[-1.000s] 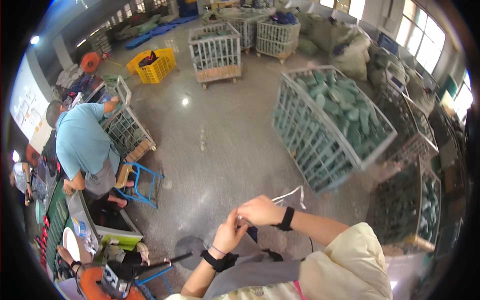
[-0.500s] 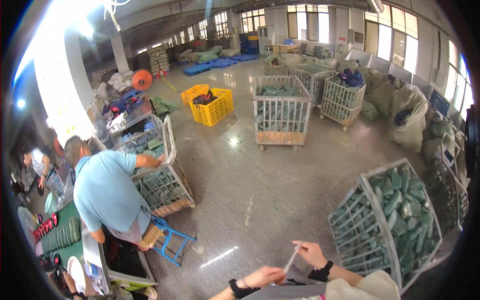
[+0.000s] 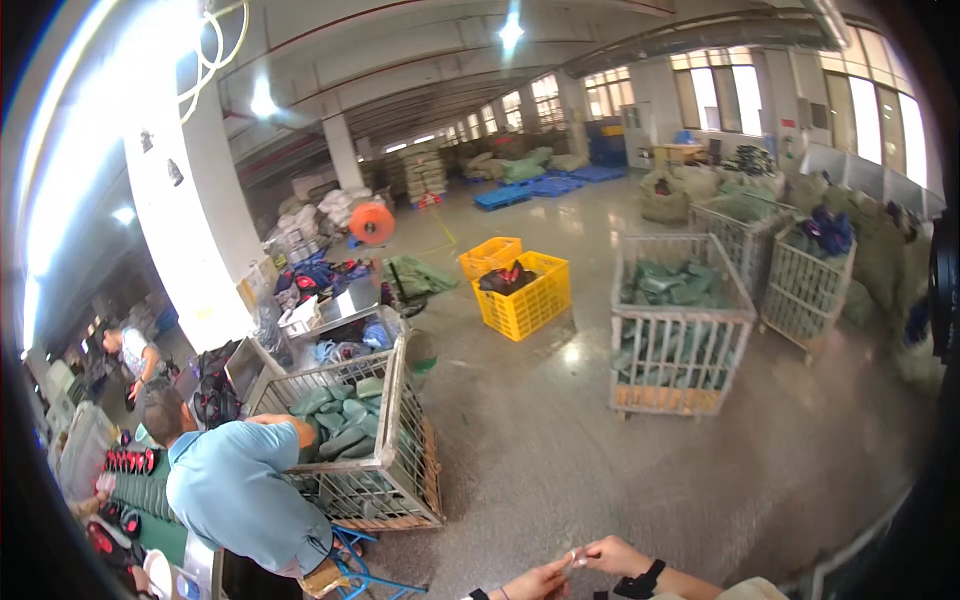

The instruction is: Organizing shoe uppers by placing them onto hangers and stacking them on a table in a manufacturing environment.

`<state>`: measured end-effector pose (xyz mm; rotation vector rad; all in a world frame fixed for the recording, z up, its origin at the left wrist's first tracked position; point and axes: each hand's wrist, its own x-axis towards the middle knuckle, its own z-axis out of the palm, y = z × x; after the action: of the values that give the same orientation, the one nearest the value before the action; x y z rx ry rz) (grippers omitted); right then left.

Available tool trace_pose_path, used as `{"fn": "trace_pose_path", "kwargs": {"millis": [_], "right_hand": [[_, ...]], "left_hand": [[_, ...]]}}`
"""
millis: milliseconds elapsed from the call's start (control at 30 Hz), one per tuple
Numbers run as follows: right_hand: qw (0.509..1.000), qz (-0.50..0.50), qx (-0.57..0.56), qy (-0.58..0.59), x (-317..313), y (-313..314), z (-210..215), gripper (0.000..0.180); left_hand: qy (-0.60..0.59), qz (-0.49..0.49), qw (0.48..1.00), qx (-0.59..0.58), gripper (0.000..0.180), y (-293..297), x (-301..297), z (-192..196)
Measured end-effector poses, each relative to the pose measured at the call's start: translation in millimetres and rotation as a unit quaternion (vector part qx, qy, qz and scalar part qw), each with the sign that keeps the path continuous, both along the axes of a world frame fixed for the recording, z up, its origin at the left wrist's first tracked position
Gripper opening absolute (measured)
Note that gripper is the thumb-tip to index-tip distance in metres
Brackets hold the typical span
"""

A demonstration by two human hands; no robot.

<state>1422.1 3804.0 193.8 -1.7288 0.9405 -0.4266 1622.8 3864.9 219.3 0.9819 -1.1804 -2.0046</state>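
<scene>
At the lower edge my left hand point(image 3: 540, 581) and my right hand point(image 3: 612, 556) are close together, their fingers closed. Between them they pinch a thin whitish strip point(image 3: 571, 561); only a small part shows, and its kind is unclear. A dark band circles each wrist. Off to the left, a person in a light blue shirt point(image 3: 245, 495) bends over a metal cage cart point(image 3: 412, 440) of green shoe-last-shaped pieces point(image 3: 345, 415), one arm reaching into it.
A blue metal stool point(image 3: 365, 578) stands beside that person. Yellow crates point(image 3: 530, 300) sit mid-floor; another cage cart point(image 3: 680, 360) stands to their right. A green worktable point(image 3: 165, 535) with rows of shoe parts runs along the left, near another person point(image 3: 130, 355). Blue pallets point(image 3: 540, 188) lie farther back.
The view has swung left and up, so the near-right cart has left the picture. My hands have come closer together, and less of the strip shows. The blue-shirted person leans lower over the cart.
</scene>
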Motion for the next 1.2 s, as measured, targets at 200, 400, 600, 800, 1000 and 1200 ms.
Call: {"fn": "trace_pose_path", "kwargs": {"millis": [200, 400, 600, 800, 1000, 1200], "right_hand": [[0.977, 0.193, 0.088, 0.013, 99, -163, -16, 0.030], [0.942, 0.267, 0.179, -0.098, 179, -317, -49, 0.015], [0.964, 0.165, 0.189, 0.083, 197, -491, -8, 0.026], [0.930, -0.116, 0.348, -0.037, 175, -641, -48, 0.019], [0.998, 0.024, -0.028, 0.041, 215, -784, -91, 0.019], [0.943, 0.186, -0.268, -0.068, 346, -969, -41, 0.013]], "left_hand": [[-0.146, 0.122, 0.975, -0.115, 0.060, -109, 55, -50], [-0.229, 0.141, 0.950, -0.160, 0.033, -254, 145, -54], [-0.514, 0.040, 0.808, -0.285, 0.025, -464, 172, -33], [-0.373, 0.000, 0.884, -0.281, 0.029, -636, 176, -61], [-0.184, -0.006, 0.930, -0.318, 0.017, -778, 227, -32], [-0.089, 0.067, 0.983, -0.143, 0.013, -904, 288, 39]]}}
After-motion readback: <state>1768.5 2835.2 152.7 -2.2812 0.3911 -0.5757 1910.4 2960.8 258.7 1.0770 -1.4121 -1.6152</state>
